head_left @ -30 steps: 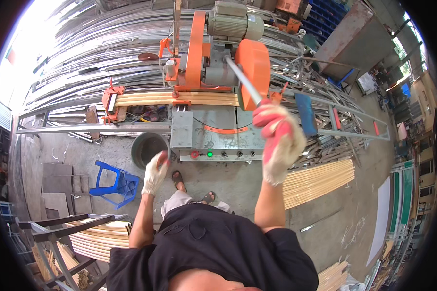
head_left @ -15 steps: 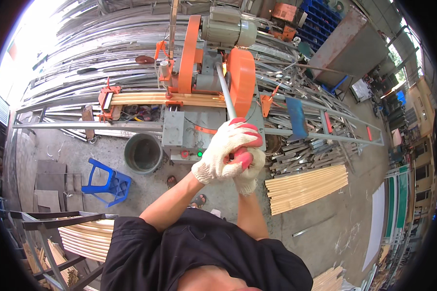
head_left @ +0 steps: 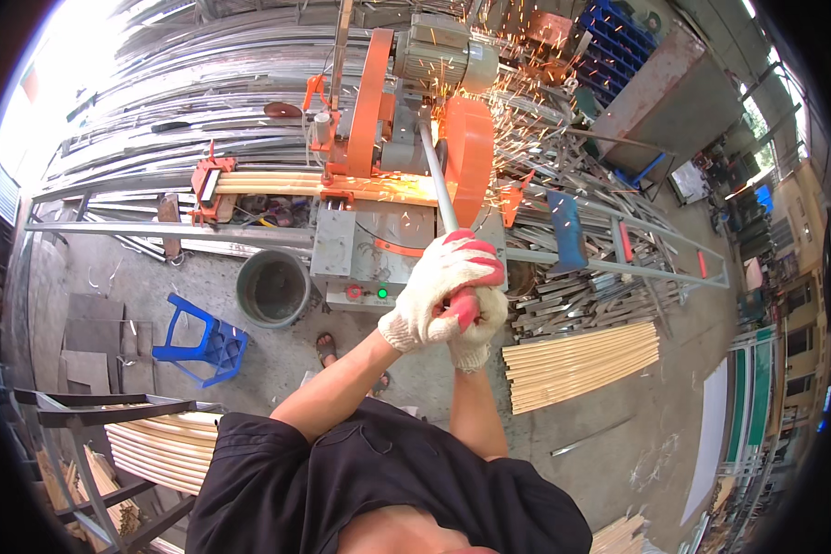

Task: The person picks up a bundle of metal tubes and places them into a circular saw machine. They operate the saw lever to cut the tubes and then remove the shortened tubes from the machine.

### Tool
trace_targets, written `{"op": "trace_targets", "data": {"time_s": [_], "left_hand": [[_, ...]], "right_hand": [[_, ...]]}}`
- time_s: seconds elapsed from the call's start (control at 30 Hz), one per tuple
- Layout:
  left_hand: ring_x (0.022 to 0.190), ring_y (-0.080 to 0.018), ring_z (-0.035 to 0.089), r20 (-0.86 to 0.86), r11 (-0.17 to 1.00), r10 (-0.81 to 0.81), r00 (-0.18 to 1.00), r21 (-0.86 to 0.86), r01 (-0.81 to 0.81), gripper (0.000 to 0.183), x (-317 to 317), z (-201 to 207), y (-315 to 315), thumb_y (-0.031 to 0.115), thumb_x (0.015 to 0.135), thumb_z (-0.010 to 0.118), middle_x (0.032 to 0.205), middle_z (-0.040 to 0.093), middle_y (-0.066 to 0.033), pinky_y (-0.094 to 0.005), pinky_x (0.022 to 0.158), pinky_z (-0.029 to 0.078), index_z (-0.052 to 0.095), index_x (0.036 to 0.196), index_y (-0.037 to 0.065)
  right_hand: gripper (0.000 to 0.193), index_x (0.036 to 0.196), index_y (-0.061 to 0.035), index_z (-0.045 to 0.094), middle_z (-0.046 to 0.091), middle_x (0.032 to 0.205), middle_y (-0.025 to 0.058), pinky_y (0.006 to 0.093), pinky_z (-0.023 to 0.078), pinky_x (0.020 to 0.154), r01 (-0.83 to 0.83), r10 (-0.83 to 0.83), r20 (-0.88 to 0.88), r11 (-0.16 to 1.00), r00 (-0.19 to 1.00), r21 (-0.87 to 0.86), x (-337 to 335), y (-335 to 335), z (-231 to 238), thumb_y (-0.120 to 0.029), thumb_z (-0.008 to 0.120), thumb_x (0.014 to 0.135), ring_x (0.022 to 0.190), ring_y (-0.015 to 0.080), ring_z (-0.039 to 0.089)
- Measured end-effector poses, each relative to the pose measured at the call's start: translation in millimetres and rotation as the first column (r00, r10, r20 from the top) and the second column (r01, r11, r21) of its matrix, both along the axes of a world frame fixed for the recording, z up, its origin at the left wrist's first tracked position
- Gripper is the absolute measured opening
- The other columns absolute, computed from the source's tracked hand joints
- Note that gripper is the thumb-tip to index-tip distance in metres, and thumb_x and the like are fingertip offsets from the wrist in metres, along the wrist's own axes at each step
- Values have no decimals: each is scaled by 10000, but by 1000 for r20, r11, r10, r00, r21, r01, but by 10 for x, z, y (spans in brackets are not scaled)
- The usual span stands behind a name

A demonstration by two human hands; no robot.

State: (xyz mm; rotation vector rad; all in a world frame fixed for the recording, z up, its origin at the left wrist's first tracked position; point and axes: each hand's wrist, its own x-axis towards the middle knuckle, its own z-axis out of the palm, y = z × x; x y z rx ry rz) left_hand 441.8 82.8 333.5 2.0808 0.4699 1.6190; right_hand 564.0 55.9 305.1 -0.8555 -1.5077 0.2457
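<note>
at the left, a blue plastic stool [head_left: 203, 342] stands on the grey concrete floor, with an orange metal clamp [head_left: 212, 189] farther back, by the left end of a row of long golden-tan tubes [head_left: 268, 184]. right of the stool sits a round dark-grey tub [head_left: 274, 288]. the tubes run rightward behind the bare front plate of a grey metal surface [head_left: 337, 245], toward a rounded orange guard [head_left: 471, 152]; bright sparks [head_left: 402, 188] glow over them beside it and fly up behind. a straight grey metal lever [head_left: 437, 175] slopes from the machine toward the person. the left hand [head_left: 439, 291], in a white knit glove with pinkish-red fingers, is wrapped round its near end; the right hand [head_left: 491, 319], gloved alike, grips there too, its fingers partly hidden by the left. farther right, more golden-tan tubing lies in a flat stack [head_left: 582, 367] on the floor.
</note>
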Motion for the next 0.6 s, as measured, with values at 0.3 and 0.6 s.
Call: {"op": "trace_targets", "data": {"time_s": [0.3, 0.6], "left_hand": [[1213, -351, 602, 19, 1000, -19, 1000, -10, 20, 469, 21, -77, 12, 221, 724, 629, 1196, 671, -121, -560, 1153, 359, 675, 1175, 101], [1218, -364, 594, 27, 999, -50, 998, -16, 50, 454, -39, -146, -2, 241, 770, 615, 1204, 671, -125, -575, 1170, 332, 676, 1187, 75]], "right_hand": [[283, 745, -58, 670, 653, 712, 68, 357, 464, 614, 49, -49, -10, 999, 999, -15, -17, -41, -36, -326, 742, 798, 651, 241, 638], [261, 808, -58, 684, 674, 781, 56, 355, 470, 639, 57, -56, 46, 998, 997, -17, -2, -54, -201, -311, 745, 828, 703, 212, 640]]}}
